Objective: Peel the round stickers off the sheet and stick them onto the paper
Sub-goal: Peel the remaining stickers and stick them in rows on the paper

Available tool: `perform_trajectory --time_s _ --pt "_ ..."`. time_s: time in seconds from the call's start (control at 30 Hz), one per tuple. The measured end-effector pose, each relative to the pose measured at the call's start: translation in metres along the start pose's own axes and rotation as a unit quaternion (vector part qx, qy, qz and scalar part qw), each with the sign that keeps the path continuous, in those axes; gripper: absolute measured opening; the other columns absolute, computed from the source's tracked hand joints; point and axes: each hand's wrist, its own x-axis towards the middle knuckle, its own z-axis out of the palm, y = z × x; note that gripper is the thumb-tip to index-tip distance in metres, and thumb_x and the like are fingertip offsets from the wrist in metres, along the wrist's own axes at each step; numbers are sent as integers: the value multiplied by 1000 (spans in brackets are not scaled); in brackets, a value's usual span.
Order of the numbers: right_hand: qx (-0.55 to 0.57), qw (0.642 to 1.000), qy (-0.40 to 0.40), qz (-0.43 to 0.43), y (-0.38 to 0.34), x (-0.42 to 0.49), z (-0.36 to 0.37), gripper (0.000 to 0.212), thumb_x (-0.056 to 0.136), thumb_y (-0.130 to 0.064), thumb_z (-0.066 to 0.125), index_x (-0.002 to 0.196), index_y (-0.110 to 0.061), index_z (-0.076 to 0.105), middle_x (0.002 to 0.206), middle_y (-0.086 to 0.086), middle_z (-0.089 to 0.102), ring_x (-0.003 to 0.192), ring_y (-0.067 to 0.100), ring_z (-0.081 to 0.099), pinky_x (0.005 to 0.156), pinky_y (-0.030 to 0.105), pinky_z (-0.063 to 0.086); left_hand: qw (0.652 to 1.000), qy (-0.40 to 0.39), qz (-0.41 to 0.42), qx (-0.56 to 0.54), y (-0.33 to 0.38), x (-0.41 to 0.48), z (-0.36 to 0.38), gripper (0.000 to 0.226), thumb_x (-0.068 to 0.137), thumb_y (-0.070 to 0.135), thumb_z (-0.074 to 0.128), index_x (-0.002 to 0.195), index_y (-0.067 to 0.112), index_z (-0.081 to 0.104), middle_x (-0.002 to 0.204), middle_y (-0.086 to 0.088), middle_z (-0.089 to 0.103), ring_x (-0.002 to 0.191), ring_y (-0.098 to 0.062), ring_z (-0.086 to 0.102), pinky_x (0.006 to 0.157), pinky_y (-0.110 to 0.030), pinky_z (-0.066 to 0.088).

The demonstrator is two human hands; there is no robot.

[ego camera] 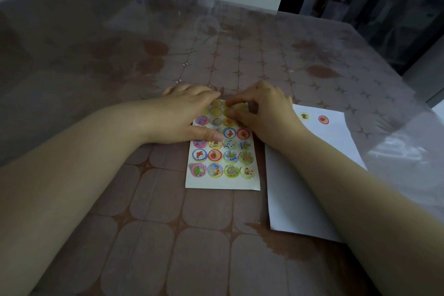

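Observation:
A sticker sheet [222, 181] with rows of colourful round stickers lies flat in the middle of the table. My left hand [185, 115] presses flat on its upper left part, thumb stretched across the sheet. My right hand [262, 115] hovers at the sheet's upper right, fingertips pinched at a yellowish round sticker [236, 107] near the top edge. Whether that sticker is lifted I cannot tell. To the right lies a white paper [288, 187] carrying two stuck stickers, a brownish one [304, 116] and a red one [323, 119]; my right forearm covers part of it.
The table [144, 235] has a brownish patterned cloth under clear plastic film. Its far edge runs along the back and its right edge slants down at the right. White cabinets and a dark curtain stand beyond.

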Motion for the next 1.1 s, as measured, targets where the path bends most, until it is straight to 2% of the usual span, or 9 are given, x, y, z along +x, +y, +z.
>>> perform_trajectory --time_s 0.23,0.43,0.57,0.67,0.77,0.87,0.93,1.0,1.1 --pt "3 1000 -10 -20 2 2 0 22 86 -29 59 105 -35 68 112 -3 60 107 27 51 99 47 33 1000 22 14 7 0 3 -1 84 75 62 48 145 25 21 144 3 27 133 -19 22 109 -30 15" --pt "8 999 -7 -42 3 -1 1 26 86 -32 58 111 -34 65 112 -2 62 105 26 52 95 48 36 998 38 27 -44 0 3 1 78 77 55 56 142 23 28 137 1 30 128 -18 24 102 -23 19" --pt "29 999 6 -40 5 -4 -2 31 81 -36 64 112 -31 64 116 -5 62 109 25 52 95 49 40 994 55 34 -86 -2 5 4 85 73 51 64 143 23 25 138 0 29 130 -17 24 99 -19 21" --pt "71 997 21 -31 5 -6 -2 25 81 -34 64 105 -28 62 105 -7 63 103 23 55 93 47 42 989 77 43 -123 -3 5 4 85 70 47 70 141 25 29 134 3 31 127 -13 26 93 -14 20" --pt "134 990 26 -36 5 -7 -4 15 81 -24 66 95 -25 58 93 -10 59 90 10 57 82 31 47 986 81 52 -134 -5 5 4 83 68 47 71 138 25 32 133 4 31 126 -11 27 96 -18 23" --pt "196 980 -8 -44 5 -8 -8 23 81 -13 67 86 -33 55 104 0 57 68 -1 51 58 14 48 987 72 55 -135 -6 5 4 83 68 50 69 137 23 32 134 4 32 128 -14 28 105 -27 27" --pt "223 974 -11 -45 5 -6 -9 35 77 -9 70 84 -40 57 117 0 51 75 0 53 69 16 51 988 69 58 -128 -6 6 3 83 68 50 68 137 21 32 129 5 35 127 -16 30 104 -29 29" --pt "252 967 -17 -38 4 -3 -9 41 74 -8 73 83 -45 60 125 -5 46 95 12 58 87 30 51 988 70 60 -121 -5 6 4 78 70 48 68 134 19 34 118 9 35 123 -16 33 96 -24 28" --pt "245 969 -28 -27 3 -1 -8 34 73 -13 74 86 -43 66 123 -6 51 101 20 60 91 38 50 985 79 67 -135 -6 6 4 79 70 45 71 135 20 34 120 10 39 123 -15 34 95 -22 28"
